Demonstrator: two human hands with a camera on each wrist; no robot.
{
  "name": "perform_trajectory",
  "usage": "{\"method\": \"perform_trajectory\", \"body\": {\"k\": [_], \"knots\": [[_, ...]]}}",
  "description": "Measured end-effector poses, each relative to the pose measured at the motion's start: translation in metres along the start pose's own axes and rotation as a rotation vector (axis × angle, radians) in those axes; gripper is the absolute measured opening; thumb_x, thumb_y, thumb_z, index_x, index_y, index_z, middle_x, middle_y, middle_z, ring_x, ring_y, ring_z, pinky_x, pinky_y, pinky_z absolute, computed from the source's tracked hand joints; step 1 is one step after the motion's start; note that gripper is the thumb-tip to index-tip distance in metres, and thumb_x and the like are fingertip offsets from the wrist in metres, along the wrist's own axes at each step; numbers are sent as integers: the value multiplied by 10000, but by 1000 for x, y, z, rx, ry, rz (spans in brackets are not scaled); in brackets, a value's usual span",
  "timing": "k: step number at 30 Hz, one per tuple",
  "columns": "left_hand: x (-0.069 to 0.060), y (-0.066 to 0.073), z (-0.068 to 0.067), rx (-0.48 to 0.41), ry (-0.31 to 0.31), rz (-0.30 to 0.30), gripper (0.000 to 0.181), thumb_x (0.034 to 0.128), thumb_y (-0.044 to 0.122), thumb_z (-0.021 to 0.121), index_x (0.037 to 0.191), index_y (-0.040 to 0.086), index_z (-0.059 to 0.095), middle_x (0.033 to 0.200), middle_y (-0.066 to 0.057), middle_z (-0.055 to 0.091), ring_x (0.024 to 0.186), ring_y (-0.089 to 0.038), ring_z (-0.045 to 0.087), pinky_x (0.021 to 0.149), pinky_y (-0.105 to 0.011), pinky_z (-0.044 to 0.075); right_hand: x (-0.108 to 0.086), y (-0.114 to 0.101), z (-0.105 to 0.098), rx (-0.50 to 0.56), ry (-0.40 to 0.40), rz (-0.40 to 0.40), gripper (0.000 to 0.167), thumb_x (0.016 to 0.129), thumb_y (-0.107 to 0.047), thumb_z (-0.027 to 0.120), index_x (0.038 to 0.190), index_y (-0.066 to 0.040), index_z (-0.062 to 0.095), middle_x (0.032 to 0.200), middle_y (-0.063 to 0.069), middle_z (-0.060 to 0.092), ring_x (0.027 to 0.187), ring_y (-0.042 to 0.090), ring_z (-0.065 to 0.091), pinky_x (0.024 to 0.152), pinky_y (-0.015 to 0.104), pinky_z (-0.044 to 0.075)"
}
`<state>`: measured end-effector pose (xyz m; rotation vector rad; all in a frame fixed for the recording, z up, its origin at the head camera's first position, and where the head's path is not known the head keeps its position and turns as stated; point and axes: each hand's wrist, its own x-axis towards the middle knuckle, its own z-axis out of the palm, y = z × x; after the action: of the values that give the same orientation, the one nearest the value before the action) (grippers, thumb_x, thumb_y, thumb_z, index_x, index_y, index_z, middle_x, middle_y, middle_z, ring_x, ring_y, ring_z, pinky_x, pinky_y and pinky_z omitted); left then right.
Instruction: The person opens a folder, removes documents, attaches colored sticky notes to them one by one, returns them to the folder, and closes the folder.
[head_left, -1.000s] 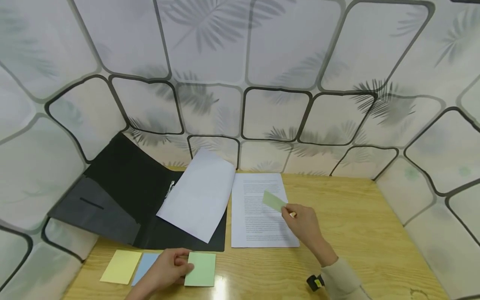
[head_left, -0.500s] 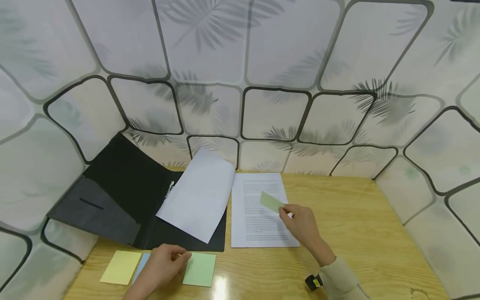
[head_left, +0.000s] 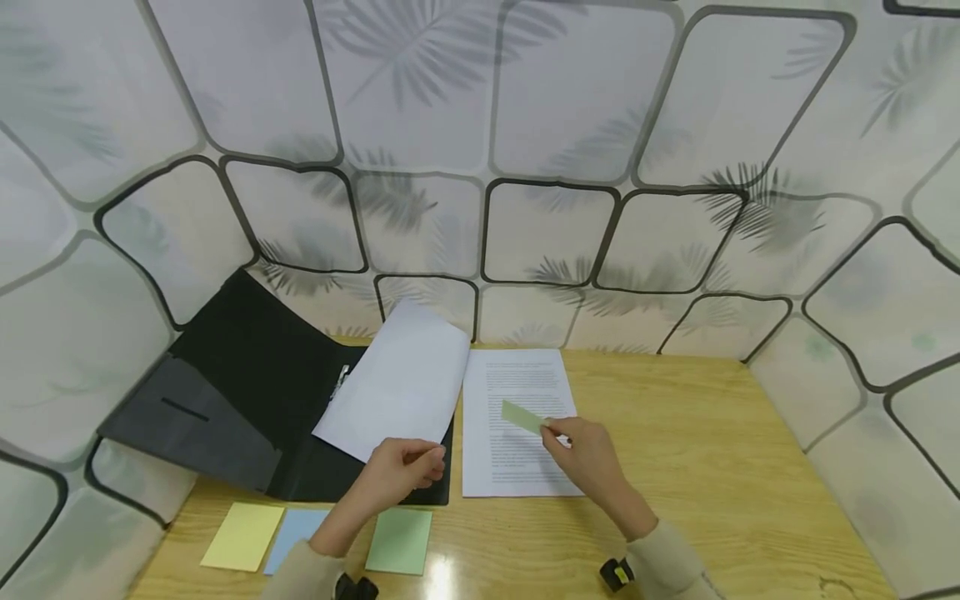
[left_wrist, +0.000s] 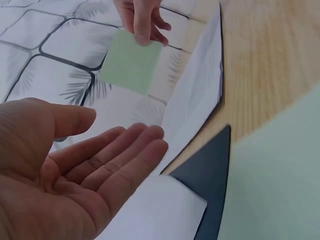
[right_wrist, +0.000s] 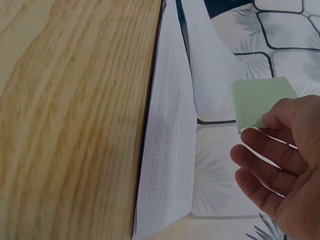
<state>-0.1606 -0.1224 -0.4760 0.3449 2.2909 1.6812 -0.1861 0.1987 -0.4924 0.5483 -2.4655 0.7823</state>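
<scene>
Between thumb and fingertips my right hand [head_left: 588, 458] pinches a single green sticky note [head_left: 522, 417] above the printed sheets [head_left: 517, 450]. The right wrist view shows that note [right_wrist: 260, 102] held by one corner. My left hand [head_left: 397, 475] hovers over the lower edge of the black folder [head_left: 322, 479], near the white paper [head_left: 397, 383] on it. In the left wrist view its fingers [left_wrist: 125, 165] are relaxed and nearly straight, with nothing in them. The green sticky note pad [head_left: 399, 542] lies on the table below my left hand.
A yellow sticky note pad [head_left: 242, 537] and a blue one [head_left: 292, 537], partly behind the left forearm, lie at the front left. The folder's raised cover [head_left: 225, 383] leans against the patterned fabric wall [head_left: 420, 217] that surrounds the wooden table [head_left: 675, 467].
My left hand has let go of the green pad and moved up and right to the folder. The right hand has shifted slightly left and down with its note.
</scene>
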Motion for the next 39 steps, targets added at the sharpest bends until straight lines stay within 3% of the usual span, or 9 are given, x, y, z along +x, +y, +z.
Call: {"method": "perform_trajectory", "body": {"k": [4,9,15,20,25,28,33,36,39], "knots": [[27,4,12,-163,1,-58,403,1077,198,617,1241,-165,683,1032,-265,774,922,-316,797,817,-409,665,0,-3,2,-2,-10,-5,98,855,-7,812,940,-38,848,858,85,813,772,217,783,634,324,613],[52,12,25,-261,12,-160,409,1079,220,594,1215,-154,693,977,-179,801,832,-198,796,795,-374,667,-1,-5,3,-14,-14,-45,128,840,3,830,960,-37,847,882,90,817,807,232,792,673,357,639],[67,19,35,-380,-35,-294,505,1083,303,592,1257,-165,667,960,-159,807,788,-160,789,769,-340,665,-2,-5,4,-26,-13,-177,215,813,1,867,1009,-83,848,923,59,821,841,213,779,716,365,640],[72,18,41,-468,-53,-361,432,1059,209,626,1239,-182,668,872,-123,802,738,-145,784,757,-334,665,-3,-4,4,-46,-44,-228,298,796,-24,895,1075,-114,838,946,50,814,838,210,760,698,362,627],[71,15,45,-458,-17,-353,327,1035,125,640,1183,-162,695,766,-65,757,652,-120,744,714,-328,664,-1,-1,0,-47,-68,-191,366,833,6,858,1187,-61,797,974,77,810,852,203,765,701,349,628],[70,14,46,-407,13,-320,313,1035,125,644,1171,-149,711,778,-70,754,651,-117,732,706,-329,664,2,1,-4,44,-118,-85,341,905,6,790,1242,-36,770,987,81,811,838,188,759,673,298,609],[68,13,53,-306,46,-239,305,1042,145,649,1152,-126,735,865,-155,772,695,-145,741,714,-355,668,11,1,-4,228,-278,133,332,1001,-121,723,1322,-33,730,1070,93,806,893,199,758,677,232,577],[68,13,58,-261,40,-203,314,1054,163,640,1140,-122,740,897,-194,767,715,-156,744,721,-369,669,15,2,1,246,-337,197,283,1021,-166,708,1266,-35,760,1084,94,806,909,182,748,699,227,569],[69,11,62,-225,41,-179,312,1056,174,642,1120,-112,750,888,-190,764,715,-152,742,713,-366,668,18,3,6,240,-331,224,205,1019,-141,705,1162,-31,804,1074,104,813,881,164,735,690,225,555]]}}
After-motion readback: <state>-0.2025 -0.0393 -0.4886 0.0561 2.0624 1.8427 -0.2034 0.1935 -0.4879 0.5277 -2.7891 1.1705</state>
